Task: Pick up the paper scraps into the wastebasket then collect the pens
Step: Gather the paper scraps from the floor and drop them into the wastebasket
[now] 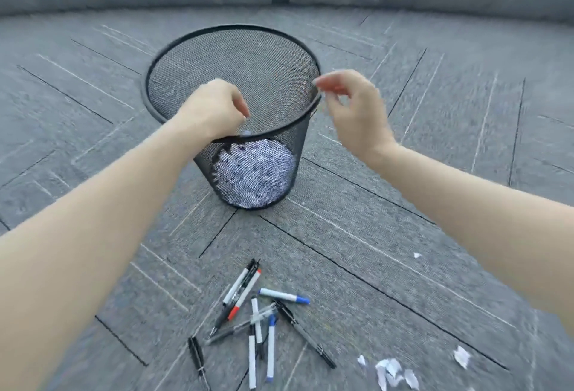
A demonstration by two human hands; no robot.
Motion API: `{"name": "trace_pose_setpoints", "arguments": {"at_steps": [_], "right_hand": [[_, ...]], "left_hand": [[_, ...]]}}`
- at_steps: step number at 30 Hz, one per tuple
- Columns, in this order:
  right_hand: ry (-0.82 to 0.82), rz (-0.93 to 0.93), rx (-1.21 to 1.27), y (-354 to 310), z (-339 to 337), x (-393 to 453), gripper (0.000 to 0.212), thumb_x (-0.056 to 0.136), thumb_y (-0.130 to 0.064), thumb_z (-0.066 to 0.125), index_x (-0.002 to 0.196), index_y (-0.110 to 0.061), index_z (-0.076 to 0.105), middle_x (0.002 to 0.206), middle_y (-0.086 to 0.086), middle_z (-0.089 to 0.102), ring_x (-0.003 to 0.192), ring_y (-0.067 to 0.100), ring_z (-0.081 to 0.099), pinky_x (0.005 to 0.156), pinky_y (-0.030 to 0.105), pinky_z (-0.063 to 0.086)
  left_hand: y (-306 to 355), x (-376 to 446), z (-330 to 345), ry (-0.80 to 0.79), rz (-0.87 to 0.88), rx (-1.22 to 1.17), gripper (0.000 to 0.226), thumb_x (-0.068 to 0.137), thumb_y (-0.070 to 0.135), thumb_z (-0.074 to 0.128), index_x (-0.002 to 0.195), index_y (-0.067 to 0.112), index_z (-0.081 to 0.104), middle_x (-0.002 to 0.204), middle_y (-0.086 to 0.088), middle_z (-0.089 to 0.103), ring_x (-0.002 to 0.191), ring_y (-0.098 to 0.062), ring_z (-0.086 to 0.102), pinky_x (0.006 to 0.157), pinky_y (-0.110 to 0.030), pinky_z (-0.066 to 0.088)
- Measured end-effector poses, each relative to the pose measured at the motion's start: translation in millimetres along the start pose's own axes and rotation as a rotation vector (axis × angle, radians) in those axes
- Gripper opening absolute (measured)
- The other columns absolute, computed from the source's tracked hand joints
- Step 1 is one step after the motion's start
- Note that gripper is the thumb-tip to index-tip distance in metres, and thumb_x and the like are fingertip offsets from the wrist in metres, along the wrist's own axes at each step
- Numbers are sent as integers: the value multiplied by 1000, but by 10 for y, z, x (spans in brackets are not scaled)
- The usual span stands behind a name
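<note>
Pens (257, 319) lie near; both hands (214, 108) over wastebasket (174, 49).

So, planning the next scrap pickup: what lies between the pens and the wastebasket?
Only bare carpet between the pens and the wastebasket, in the head view.

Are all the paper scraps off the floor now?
No, several white paper scraps still lie on the carpet right of the pens.

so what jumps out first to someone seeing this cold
A black mesh wastebasket stands mid-floor with white paper scraps piled inside, and both hands hover at its rim, left hand over the opening, right hand at the edge. Nearer, scattered pens lie on the grey carpet.
</note>
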State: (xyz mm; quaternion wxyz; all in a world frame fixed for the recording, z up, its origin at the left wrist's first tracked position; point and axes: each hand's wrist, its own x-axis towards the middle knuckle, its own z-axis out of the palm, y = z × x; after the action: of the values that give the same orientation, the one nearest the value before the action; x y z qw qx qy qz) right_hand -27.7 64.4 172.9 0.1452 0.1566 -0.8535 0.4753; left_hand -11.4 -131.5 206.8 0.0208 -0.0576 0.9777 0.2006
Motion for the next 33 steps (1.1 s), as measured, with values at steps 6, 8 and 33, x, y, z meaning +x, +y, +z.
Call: {"name": "trace_pose_setpoints", "arguments": {"at_steps": [6,8,33], "right_hand": [[-52,619,-274,1281,-610,-1205,19,92,-11,49,103,-17,63,108,2,63,86,10,55,70,21,44],[-32,772,-358,1609,-767,-1560,20,91,-11,49,105,-13,64,111,6,62,90,15,55,76,25,40],[-256,599,-811,1973,-695,-2234,19,94,-26,48,98,-15,64,104,2,62,97,24,57,86,38,42]], "left_hand": [[202,-193,111,136,103,-45,13,85,25,61,86,13,67,94,-6,64,90,-25,58,78,-31,44],[326,-306,214,314,226,-60,13,87,23,58,88,12,65,93,-5,64,87,-23,58,74,-30,42],[179,-2310,2918,-580,531,-156,17,93,17,50,105,11,61,108,0,53,93,-18,54,77,-30,45]]}}
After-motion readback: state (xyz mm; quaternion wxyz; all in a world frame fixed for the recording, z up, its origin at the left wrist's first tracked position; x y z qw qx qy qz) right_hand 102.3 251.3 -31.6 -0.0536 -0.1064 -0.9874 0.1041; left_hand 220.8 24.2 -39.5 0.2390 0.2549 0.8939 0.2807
